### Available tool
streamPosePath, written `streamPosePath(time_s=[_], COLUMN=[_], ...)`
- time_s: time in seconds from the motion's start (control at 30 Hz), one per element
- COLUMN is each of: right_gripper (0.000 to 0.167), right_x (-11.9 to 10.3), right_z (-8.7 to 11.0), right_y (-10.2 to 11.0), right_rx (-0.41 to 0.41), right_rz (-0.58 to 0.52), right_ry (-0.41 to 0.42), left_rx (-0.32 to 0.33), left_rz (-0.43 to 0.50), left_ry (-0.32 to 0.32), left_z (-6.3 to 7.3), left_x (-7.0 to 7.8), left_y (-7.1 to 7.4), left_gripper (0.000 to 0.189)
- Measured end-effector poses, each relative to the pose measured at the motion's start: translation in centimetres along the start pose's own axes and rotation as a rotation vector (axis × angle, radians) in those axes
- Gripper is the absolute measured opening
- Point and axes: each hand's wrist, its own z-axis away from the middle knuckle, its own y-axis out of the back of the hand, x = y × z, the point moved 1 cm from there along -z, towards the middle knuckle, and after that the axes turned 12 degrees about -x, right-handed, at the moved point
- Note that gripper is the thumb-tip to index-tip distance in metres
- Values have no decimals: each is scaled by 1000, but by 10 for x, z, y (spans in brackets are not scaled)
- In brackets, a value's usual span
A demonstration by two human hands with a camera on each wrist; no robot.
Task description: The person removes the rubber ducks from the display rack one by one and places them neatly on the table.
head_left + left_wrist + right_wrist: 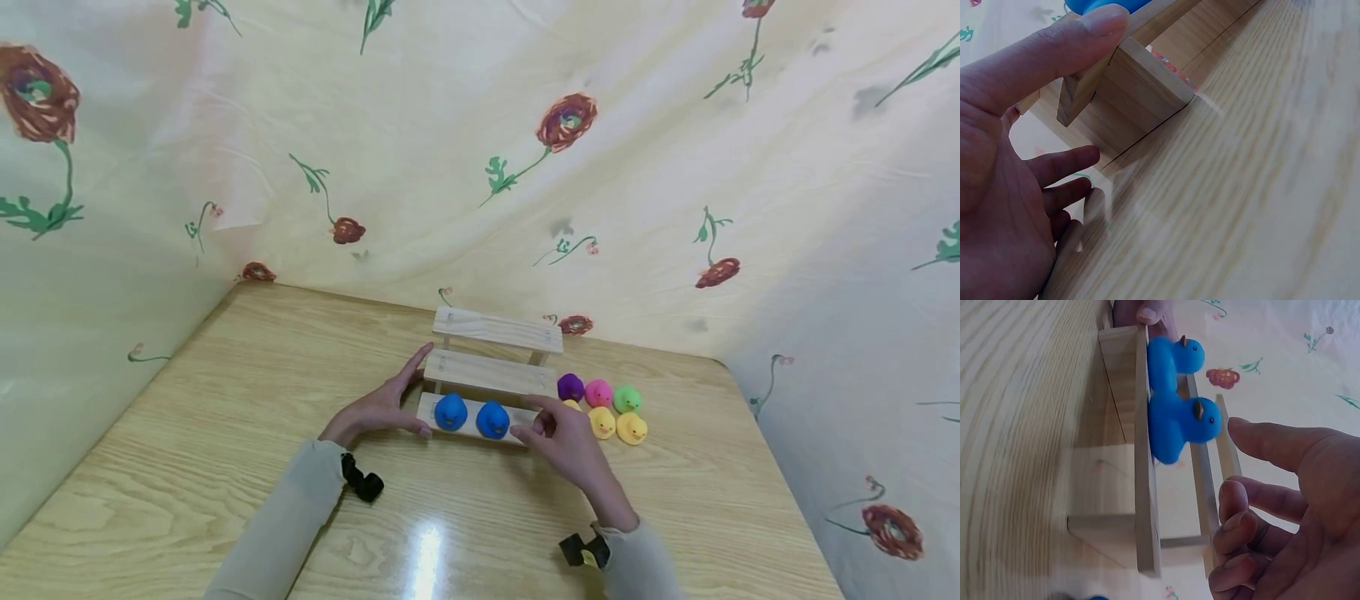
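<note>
A three-tier wooden rack (491,372) stands on the table with two blue rubber ducks on its lowest board, a left one (451,412) and a right one (492,420). My left hand (378,410) is at the rack's left end, its thumb (1054,53) touching the lowest board and its other fingers spread along the side. Beside the right duck is my right hand (564,437), its fingers loosely bent. In the right wrist view a gap separates its thumb (1266,445) from that duck (1175,428), and nothing is held.
Right of the rack sit a purple duck (570,387), a pink duck (598,392), a green duck (627,398) and several yellow ducks (632,429), one partly hidden by my right hand. Flower-printed cloth (450,167) hangs behind the wooden table (262,375).
</note>
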Motion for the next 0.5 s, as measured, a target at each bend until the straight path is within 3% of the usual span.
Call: streamPosePath(time_s=[0.5], right_gripper=[47], right_x=[-4], right_z=[-2], right_y=[-17], right_rx=[-69], right_rz=[-21], right_ry=[48], left_rx=[16], left_rz=[2], left_ry=[6], left_z=[7], left_x=[2], left_y=[-12], left_gripper=[128])
